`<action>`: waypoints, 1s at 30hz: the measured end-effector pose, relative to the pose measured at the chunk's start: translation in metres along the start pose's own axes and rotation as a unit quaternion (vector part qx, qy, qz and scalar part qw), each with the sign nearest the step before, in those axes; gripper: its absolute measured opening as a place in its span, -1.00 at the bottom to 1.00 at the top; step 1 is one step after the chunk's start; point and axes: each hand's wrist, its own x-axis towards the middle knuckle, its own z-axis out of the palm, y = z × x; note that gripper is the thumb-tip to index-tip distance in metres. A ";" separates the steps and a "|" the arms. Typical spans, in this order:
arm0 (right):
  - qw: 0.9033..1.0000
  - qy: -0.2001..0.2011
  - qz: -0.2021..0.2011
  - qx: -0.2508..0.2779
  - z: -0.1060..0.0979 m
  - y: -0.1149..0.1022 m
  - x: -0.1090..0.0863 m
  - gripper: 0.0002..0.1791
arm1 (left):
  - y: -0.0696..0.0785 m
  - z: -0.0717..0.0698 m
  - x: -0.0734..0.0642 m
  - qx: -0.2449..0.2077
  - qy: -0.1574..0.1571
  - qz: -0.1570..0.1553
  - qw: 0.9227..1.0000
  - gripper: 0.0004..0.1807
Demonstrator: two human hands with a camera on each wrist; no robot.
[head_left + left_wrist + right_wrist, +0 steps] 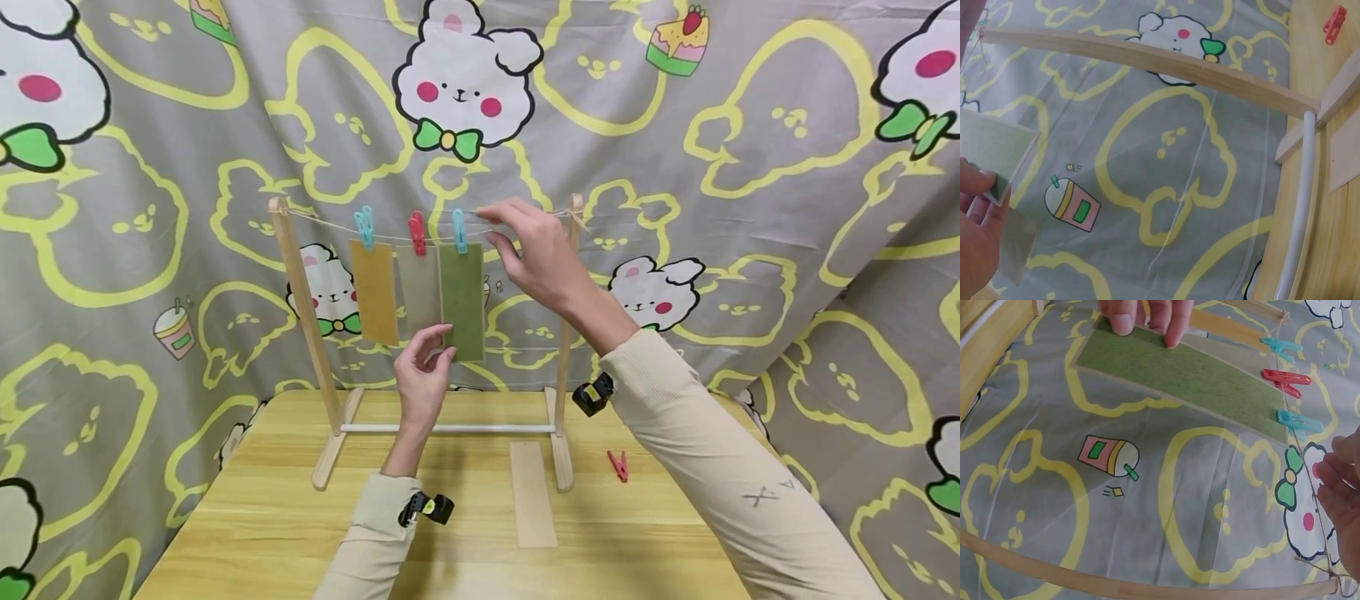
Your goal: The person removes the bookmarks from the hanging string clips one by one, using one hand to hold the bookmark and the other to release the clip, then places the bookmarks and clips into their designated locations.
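A green card (462, 304) hangs from the string by a blue clothespin (460, 231). My left hand (423, 371) pinches the card's lower left edge, thumb on its face and fingers at the back. Just right of that clothespin is my right hand (536, 250), its thumb and fingers apart and nothing between them. In the right wrist view this hand (1341, 481) is beside the string, away from the blue clothespin (1299, 421). A grey card (418, 287) under a red clothespin (417, 233) and a mustard card (375, 292) under another blue clothespin (364, 227) hang farther left.
The string runs between two wooden posts (303, 317) of a stand joined low down by a white rod (450, 428). On the wooden table (262, 517) lie a pale beige card (533, 496) and a red clothespin (618, 466). A patterned grey curtain (337, 58) hangs behind.
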 end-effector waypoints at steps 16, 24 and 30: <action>0.991 -0.116 0.061 -0.037 0.007 -0.007 0.035 -0.64 | 0.001 -0.002 0.000 0.000 0.007 0.006 1.000 -0.62; 0.977 -0.164 0.139 -0.004 0.010 -0.008 0.046 -0.62 | -0.001 -0.002 -0.001 -0.008 -0.002 0.009 1.000 -0.61; 0.969 -0.182 0.165 0.001 0.011 -0.008 0.053 -0.60 | -0.001 -0.001 -0.001 -0.007 0.000 0.018 1.000 -0.61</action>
